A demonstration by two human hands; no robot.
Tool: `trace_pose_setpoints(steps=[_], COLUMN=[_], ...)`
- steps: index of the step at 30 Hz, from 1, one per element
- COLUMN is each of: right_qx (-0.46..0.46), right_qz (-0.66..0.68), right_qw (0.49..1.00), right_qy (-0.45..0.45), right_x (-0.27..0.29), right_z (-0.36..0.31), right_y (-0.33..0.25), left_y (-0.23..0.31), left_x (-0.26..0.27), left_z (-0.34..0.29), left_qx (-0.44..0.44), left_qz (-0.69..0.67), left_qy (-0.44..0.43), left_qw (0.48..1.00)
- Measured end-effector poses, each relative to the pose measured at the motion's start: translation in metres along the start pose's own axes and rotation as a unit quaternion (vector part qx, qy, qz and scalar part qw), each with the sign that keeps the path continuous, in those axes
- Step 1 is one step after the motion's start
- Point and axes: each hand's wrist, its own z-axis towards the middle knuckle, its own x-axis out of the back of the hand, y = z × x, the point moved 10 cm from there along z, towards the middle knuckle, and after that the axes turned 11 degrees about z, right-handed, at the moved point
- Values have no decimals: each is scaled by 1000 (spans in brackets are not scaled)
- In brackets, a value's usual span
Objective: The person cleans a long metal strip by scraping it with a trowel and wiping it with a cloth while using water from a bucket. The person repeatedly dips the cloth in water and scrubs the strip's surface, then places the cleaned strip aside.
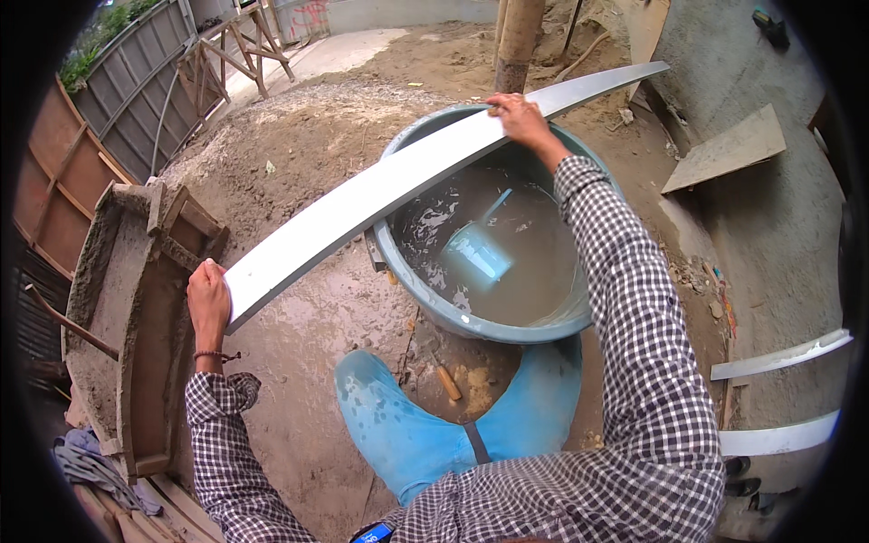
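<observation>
A long silvery-white metal straightedge point(362, 195) lies slanted across the top of a big grey-blue tub point(444, 317). My left hand point(210, 294) grips its near left end, thumb along the edge. Farther along, over the tub, my right hand point(523, 125) is closed over the straightedge with the fingers bent across its upper face. A small brownish bit shows at those fingertips; what it is I cannot tell. Murky grey-brown water point(539, 262) fills much of the tub. In it floats a light blue dipper point(480, 253), its handle pointing up and away.
Between my knees, a wooden-handled tool point(448, 382) lies on the wet ground. A mud-caked wooden trough point(136, 317) stands at left. On the right are two pale metal strips point(783, 355), a leaning board point(729, 149) and a grey wall point(769, 253). A post point(518, 45) rises behind the tub.
</observation>
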Motion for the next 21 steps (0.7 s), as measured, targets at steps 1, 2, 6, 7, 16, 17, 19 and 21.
trace_pose_setpoints(steps=[1,2,6,7,16,17,19,21], right_qx=[-20,-59,58,52,78,140,216,279], right_qz=[-10,-25,46,100,-5,21,106,98], right_qw=[999,997,996,993,996,990,965,938], right_qy=[29,31,56,-37,43,-4,-103,-183], right_x=[34,74,26,-17,10,-19,-71,-107], right_z=[15,31,30,25,38,23,-40,-101], right_y=[59,115,45,-9,15,-31,-159,-270], left_y=[8,24,16,2,30,17,7,0], left_x=[-4,-10,-1,13,-3,-2,5,-3], left_z=[0,7,-1,-7,2,-3,-12,-9], left_qx=[-4,-12,-7,18,19,42,45,47], left_qz=[-9,-28,20,32,-13,-8,11,-22], left_qy=[0,5,25,20,22,14,23,14], left_qw=[1000,1000,999,999,999,999,999,999])
